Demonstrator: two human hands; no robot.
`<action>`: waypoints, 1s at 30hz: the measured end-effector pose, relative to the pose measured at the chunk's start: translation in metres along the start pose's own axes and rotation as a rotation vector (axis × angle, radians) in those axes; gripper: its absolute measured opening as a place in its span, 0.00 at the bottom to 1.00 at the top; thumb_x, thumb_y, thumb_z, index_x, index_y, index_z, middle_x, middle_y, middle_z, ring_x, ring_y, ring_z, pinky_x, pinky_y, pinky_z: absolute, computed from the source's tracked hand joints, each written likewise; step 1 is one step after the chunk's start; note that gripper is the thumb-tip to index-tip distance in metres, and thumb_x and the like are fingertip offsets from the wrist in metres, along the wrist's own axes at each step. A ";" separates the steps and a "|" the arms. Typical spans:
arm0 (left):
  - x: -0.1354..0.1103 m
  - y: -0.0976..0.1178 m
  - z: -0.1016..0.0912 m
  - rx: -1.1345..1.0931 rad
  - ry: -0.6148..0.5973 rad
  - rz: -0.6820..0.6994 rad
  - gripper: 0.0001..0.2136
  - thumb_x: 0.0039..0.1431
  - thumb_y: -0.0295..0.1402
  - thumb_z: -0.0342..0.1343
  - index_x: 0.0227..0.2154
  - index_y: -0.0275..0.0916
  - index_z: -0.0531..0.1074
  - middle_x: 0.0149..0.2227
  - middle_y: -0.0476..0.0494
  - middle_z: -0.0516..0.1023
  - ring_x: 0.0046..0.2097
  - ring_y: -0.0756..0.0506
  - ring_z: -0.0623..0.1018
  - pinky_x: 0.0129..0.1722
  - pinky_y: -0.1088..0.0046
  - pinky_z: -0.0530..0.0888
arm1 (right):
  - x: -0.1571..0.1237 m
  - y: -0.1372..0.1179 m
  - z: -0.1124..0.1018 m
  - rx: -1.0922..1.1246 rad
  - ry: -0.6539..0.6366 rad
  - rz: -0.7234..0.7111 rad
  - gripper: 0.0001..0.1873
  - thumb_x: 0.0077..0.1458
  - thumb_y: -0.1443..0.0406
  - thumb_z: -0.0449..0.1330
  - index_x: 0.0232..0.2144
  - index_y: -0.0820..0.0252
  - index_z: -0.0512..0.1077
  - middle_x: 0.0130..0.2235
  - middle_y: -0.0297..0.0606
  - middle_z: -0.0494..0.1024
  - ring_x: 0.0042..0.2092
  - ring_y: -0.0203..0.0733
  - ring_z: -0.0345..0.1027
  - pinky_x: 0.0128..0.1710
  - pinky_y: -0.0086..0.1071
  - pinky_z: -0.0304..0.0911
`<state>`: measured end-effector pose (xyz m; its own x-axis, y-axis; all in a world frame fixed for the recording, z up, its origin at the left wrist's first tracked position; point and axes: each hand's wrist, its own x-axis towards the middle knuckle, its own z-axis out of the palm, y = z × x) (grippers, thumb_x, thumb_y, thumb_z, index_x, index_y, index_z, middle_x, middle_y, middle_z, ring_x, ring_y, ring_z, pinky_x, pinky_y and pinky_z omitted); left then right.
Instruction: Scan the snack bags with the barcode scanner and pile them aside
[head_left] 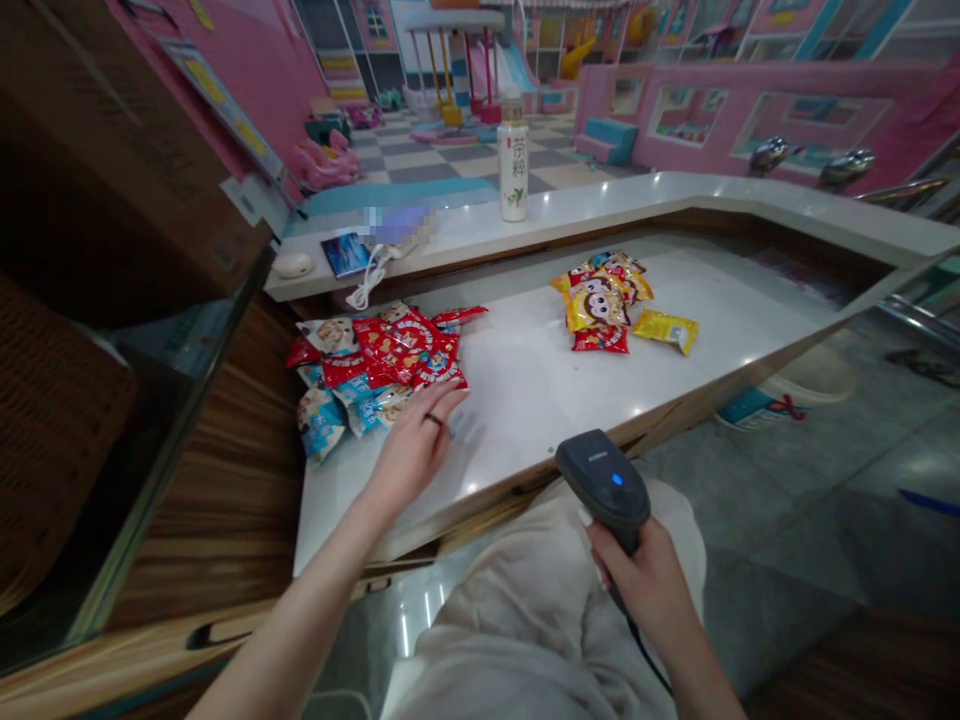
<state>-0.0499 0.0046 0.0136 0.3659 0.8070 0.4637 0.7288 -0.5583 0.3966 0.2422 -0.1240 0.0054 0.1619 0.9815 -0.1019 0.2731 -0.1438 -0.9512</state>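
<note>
My right hand (641,575) is wrapped around the handle of a dark barcode scanner (606,482), which has a blue light on top and a cable trailing below. Fingers stretched, my left hand (420,435) reaches to the near right edge of a pile of snack bags on the white counter (517,400). That pile has red bags (405,345) on top and blue bags (321,422) at the near left. I cannot tell whether the fingertips touch a bag. Farther right lie yellow and red snack bags (598,303), with a single yellow bag (666,330) beside them.
On the raised back ledge stand a tea bottle (514,165), a white mouse (292,264), a dark blue card (346,254) and a white cable (367,280). A bucket (802,385) is on the floor at right. A large cardboard box (127,130) rises at left.
</note>
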 end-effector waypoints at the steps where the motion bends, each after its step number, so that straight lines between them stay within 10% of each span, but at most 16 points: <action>1: -0.012 -0.014 -0.011 0.076 -0.034 -0.013 0.27 0.63 0.25 0.45 0.65 0.49 0.64 0.67 0.43 0.65 0.68 0.39 0.63 0.69 0.49 0.56 | 0.000 -0.002 0.002 0.003 -0.001 -0.001 0.16 0.54 0.56 0.63 0.21 0.58 0.69 0.15 0.30 0.69 0.17 0.38 0.64 0.17 0.28 0.61; 7: -0.044 -0.064 -0.039 0.335 -0.321 -0.020 0.34 0.58 0.21 0.43 0.67 0.54 0.60 0.72 0.50 0.54 0.73 0.39 0.53 0.69 0.46 0.54 | -0.004 -0.009 0.011 0.022 -0.002 -0.001 0.15 0.53 0.55 0.65 0.24 0.59 0.71 0.16 0.32 0.71 0.16 0.38 0.64 0.16 0.29 0.61; 13: -0.029 -0.053 -0.028 0.242 -0.342 0.035 0.28 0.61 0.31 0.53 0.65 0.49 0.64 0.72 0.45 0.53 0.73 0.37 0.50 0.70 0.45 0.49 | -0.010 -0.007 0.008 -0.009 0.015 -0.025 0.14 0.54 0.56 0.64 0.25 0.60 0.72 0.17 0.32 0.71 0.17 0.38 0.64 0.16 0.29 0.61; 19: -0.009 -0.025 0.000 -0.347 -0.178 -0.114 0.25 0.58 0.38 0.61 0.60 0.44 0.71 0.62 0.39 0.72 0.64 0.37 0.70 0.67 0.53 0.60 | -0.013 -0.008 0.007 -0.023 0.024 -0.025 0.14 0.55 0.56 0.63 0.27 0.61 0.73 0.17 0.31 0.70 0.18 0.38 0.63 0.18 0.28 0.60; 25: 0.009 0.008 0.045 -1.171 0.210 -0.633 0.23 0.54 0.51 0.64 0.44 0.38 0.78 0.47 0.39 0.82 0.48 0.39 0.81 0.54 0.60 0.75 | -0.010 -0.017 0.010 -0.031 0.041 -0.041 0.13 0.54 0.57 0.62 0.26 0.61 0.73 0.17 0.31 0.70 0.19 0.38 0.63 0.18 0.28 0.59; 30: 0.018 0.029 0.068 -1.584 0.263 -0.942 0.19 0.60 0.50 0.59 0.44 0.40 0.77 0.44 0.44 0.83 0.41 0.45 0.82 0.41 0.69 0.79 | -0.007 -0.021 0.014 -0.066 0.037 -0.084 0.11 0.53 0.58 0.62 0.28 0.62 0.76 0.16 0.31 0.70 0.19 0.39 0.64 0.18 0.28 0.59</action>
<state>0.0177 0.0162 -0.0202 0.0126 0.9581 -0.2863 -0.5945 0.2374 0.7682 0.2215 -0.1264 0.0221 0.1709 0.9852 -0.0106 0.3487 -0.0706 -0.9346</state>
